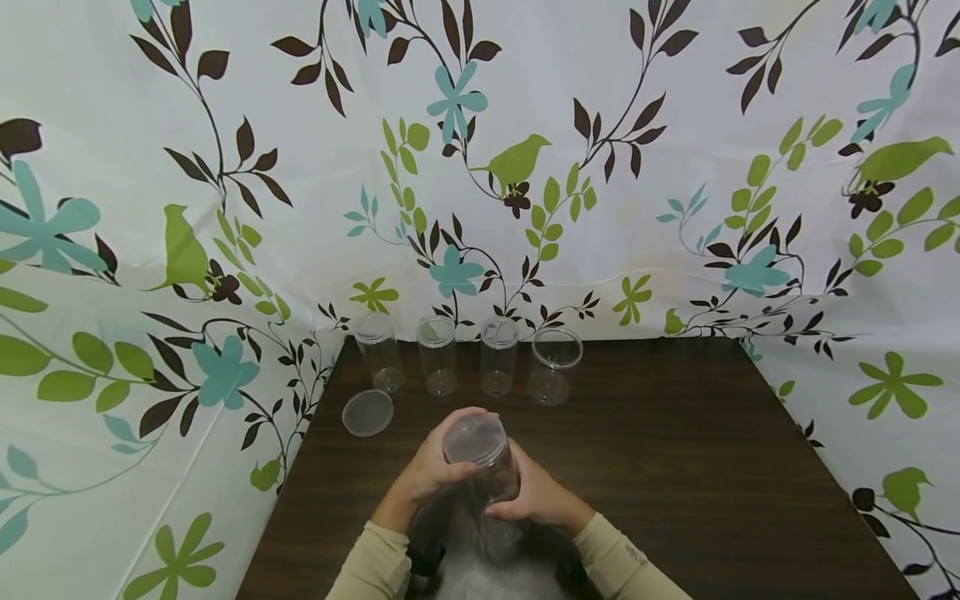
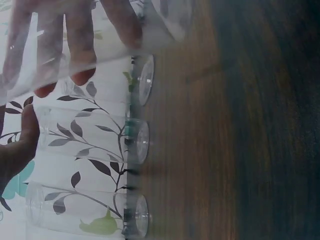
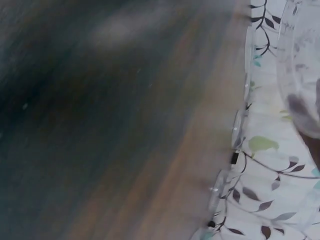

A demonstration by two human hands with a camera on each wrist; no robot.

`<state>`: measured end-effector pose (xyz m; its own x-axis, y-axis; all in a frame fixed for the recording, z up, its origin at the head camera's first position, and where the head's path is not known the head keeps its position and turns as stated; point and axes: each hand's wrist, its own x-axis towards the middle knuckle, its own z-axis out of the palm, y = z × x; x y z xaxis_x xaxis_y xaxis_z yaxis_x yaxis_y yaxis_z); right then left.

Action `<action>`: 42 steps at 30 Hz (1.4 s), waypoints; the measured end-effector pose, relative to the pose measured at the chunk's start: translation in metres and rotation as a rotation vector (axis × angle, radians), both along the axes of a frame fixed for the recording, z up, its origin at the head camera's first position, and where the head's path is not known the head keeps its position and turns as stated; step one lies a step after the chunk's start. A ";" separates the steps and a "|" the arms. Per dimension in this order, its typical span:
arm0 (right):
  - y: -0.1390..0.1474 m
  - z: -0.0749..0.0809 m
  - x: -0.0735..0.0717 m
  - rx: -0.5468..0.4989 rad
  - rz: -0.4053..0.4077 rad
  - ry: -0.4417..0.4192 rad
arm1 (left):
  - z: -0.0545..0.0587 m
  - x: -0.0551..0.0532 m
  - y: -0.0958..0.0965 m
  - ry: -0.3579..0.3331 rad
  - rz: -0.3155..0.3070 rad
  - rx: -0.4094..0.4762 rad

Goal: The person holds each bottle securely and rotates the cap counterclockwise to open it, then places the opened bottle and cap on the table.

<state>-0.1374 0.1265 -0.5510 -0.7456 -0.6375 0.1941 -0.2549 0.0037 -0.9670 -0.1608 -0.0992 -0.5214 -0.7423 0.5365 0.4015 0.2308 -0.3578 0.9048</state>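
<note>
Both hands hold a clear plastic jar (image 1: 501, 482) in front of the body, tilted. A round translucent lid (image 1: 475, 439) sits on its top. My left hand (image 1: 435, 463) grips the lid end, thumb along the lid's near edge and fingers round the far side. Lower down, my right hand (image 1: 542, 493) grips the jar's side with the thumb across the front. In the left wrist view, fingers show through the jar's clear wall (image 2: 165, 30). Only part of the jar (image 3: 292, 60) enters the right wrist view, at its right edge.
Several clear jars stand in a row along the back of the dark wooden table (image 1: 675, 450). The rightmost jar (image 1: 551, 387) has an open top; a lidded jar (image 1: 498, 358) stands beside it. A loose lid (image 1: 367, 413) lies at the left. A patterned curtain (image 1: 600, 250) hangs behind.
</note>
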 end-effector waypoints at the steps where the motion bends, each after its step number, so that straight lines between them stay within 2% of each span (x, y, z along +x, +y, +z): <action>1: -0.002 0.000 0.001 -0.010 -0.022 0.016 | 0.001 0.001 0.000 0.002 0.031 -0.017; 5: -0.010 0.002 0.006 0.035 -0.180 0.148 | 0.005 0.005 0.001 -0.031 0.151 -0.092; 10: -0.020 0.005 0.012 0.244 -0.459 0.304 | 0.004 0.009 0.010 -0.078 0.386 -0.192; 13: -0.024 0.005 0.014 0.376 -0.614 0.388 | 0.004 0.011 0.020 -0.093 0.517 -0.220; 15: -0.027 0.004 0.014 0.424 -0.683 0.429 | 0.005 0.013 0.026 -0.109 0.569 -0.227; 17: -0.028 0.003 0.014 0.427 -0.710 0.447 | 0.007 0.015 0.029 -0.126 0.584 -0.217; 20: -0.026 0.002 0.014 0.399 -0.701 0.452 | 0.009 0.018 0.028 -0.169 0.544 -0.198; 24: -0.020 0.000 0.012 0.305 -0.612 0.389 | 0.009 0.017 0.017 -0.194 0.391 -0.160; 27: -0.013 0.000 0.010 0.208 -0.500 0.327 | 0.008 0.012 0.007 -0.141 0.249 -0.126; 30: -0.005 0.001 0.008 0.133 -0.346 0.294 | 0.010 0.008 -0.001 -0.066 0.104 -0.093; 32: -0.001 0.002 0.006 0.112 -0.249 0.283 | 0.012 0.005 -0.003 -0.023 0.017 -0.087; 34: 0.002 0.004 0.005 0.108 -0.180 0.263 | 0.014 0.003 -0.005 -0.008 -0.043 -0.090; 38: 0.005 0.005 0.004 0.114 -0.145 0.235 | 0.015 0.003 -0.007 -0.016 -0.069 -0.112; 42: 0.002 0.006 0.003 0.123 -0.182 0.239 | 0.014 0.004 -0.006 -0.035 -0.031 -0.134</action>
<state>-0.1345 0.1289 -0.5455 -0.7925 -0.5270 0.3070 -0.4586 0.1833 -0.8695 -0.1571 -0.1049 -0.5072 -0.7366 0.6068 0.2986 0.1891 -0.2392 0.9524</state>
